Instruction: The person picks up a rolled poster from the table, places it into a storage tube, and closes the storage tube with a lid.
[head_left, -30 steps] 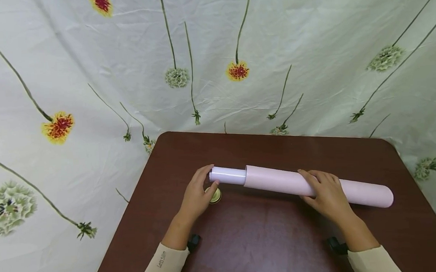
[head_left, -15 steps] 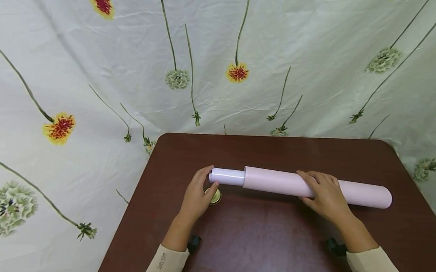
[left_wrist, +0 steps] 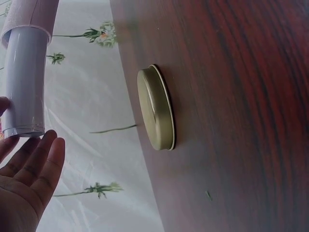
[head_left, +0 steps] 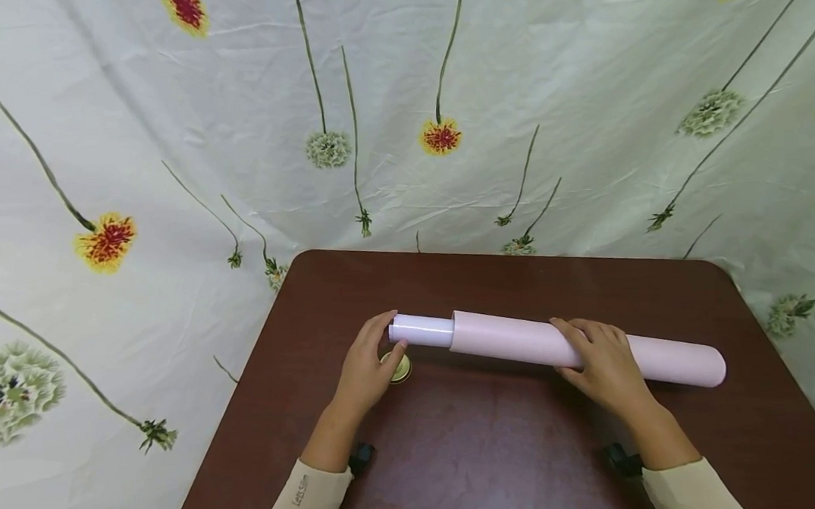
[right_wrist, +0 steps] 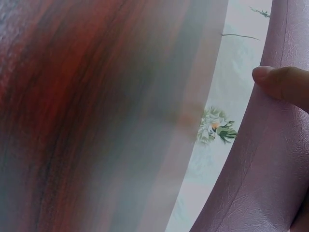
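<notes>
A long pale pink poster tube point(head_left: 507, 335) spans the far half of the table in the head view, tilted slightly down to the right. From its left end sticks out a glossy white paper roll point(head_left: 421, 330), its other part hidden inside. My left hand point(head_left: 367, 365) holds the roll's outer end between thumb and fingers; several fingertips point(left_wrist: 56, 150) lie at its rim in the left wrist view. My right hand point(head_left: 609, 362) grips the tube's middle, the thumb on the near side. Below the left hand a round gold lid point(left_wrist: 157, 107) lies on the table.
The dark red-brown wooden table point(head_left: 484, 448) has rounded far corners. Behind it hangs a pale cloth point(head_left: 237, 102) printed with flowers. Dark wrist devices point(head_left: 362, 457) sit under both forearms.
Slightly less of the white paper roll shows outside the poster tube than a second ago. Both hands keep their holds, and the whole scene has shifted a little left in view.
</notes>
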`<state>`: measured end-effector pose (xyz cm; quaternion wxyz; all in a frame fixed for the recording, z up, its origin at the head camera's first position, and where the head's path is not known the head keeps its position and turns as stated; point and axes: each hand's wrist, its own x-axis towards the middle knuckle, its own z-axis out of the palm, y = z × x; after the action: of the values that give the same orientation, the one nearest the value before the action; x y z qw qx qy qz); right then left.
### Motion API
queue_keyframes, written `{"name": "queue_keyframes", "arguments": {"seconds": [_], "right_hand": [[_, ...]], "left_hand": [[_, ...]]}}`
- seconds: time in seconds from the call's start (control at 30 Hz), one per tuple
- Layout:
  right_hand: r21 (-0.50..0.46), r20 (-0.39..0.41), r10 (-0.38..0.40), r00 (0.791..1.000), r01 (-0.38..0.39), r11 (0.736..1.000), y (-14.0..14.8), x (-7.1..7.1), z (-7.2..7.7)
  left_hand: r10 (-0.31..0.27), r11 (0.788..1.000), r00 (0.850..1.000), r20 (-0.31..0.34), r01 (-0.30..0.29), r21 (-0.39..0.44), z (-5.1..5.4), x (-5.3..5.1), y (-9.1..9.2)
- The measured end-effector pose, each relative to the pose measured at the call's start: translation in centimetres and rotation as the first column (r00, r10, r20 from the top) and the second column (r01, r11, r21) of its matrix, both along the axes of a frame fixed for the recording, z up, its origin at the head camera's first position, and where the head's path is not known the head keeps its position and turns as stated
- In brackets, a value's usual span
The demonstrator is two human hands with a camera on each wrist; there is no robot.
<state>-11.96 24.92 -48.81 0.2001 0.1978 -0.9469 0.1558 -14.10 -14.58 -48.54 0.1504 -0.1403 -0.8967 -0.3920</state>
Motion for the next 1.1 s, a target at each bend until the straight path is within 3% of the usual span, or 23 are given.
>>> {"name": "queue_keyframes", "arguments": {"seconds": [1.1], "right_hand": [[-0.005, 0.018, 0.002, 1.000, -0.002, 1.000, -0.5, 0.0, -0.2]], "left_hand": [[-0.016, 1.000, 0.999, 0.046, 0.016, 0.012, 0.0, 0.3, 1.2]]}}
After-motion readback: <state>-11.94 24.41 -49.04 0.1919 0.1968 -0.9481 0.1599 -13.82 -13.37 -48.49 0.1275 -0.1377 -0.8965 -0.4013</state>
